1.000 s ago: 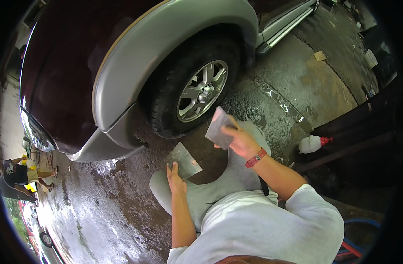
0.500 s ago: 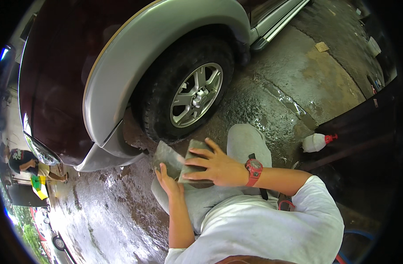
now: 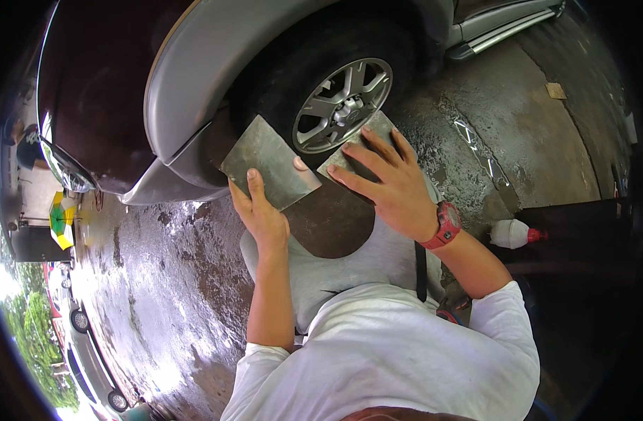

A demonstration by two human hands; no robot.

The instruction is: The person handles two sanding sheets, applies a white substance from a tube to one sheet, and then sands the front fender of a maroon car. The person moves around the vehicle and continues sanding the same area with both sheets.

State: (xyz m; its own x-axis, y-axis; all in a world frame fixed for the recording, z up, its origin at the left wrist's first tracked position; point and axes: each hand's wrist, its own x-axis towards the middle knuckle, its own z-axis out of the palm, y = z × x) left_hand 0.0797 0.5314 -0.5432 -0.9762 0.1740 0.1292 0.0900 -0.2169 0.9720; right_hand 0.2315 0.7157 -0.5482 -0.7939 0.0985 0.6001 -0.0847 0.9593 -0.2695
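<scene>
My left hand (image 3: 262,217) grips a flat, square grey plate (image 3: 262,158) that looks like metal, thumb on top and the other fingers mostly hidden beneath it. A small pinkish spot shows at the plate's right edge; whether it is a fingertip or a dab of something I cannot tell. In my right hand (image 3: 395,186) is a second grey flat piece (image 3: 363,158), fingers spread over its upper face. The two pieces tilt toward each other with a narrow gap between them. Both are in front of the car's front wheel (image 3: 346,105), above my lap.
A dark maroon car with a grey wheel-arch trim (image 3: 188,77) stands ahead. The concrete floor (image 3: 174,274) is wet. A white bottle with a red cap (image 3: 511,234) is at the right. Far left are a green and yellow umbrella (image 3: 62,219), parked cars and a person partly in view.
The two pieces, close together and overlapping before, have been drawn apart. Both hands have moved up toward the wheel, and the right hand has also moved right. The view has shifted slightly.
</scene>
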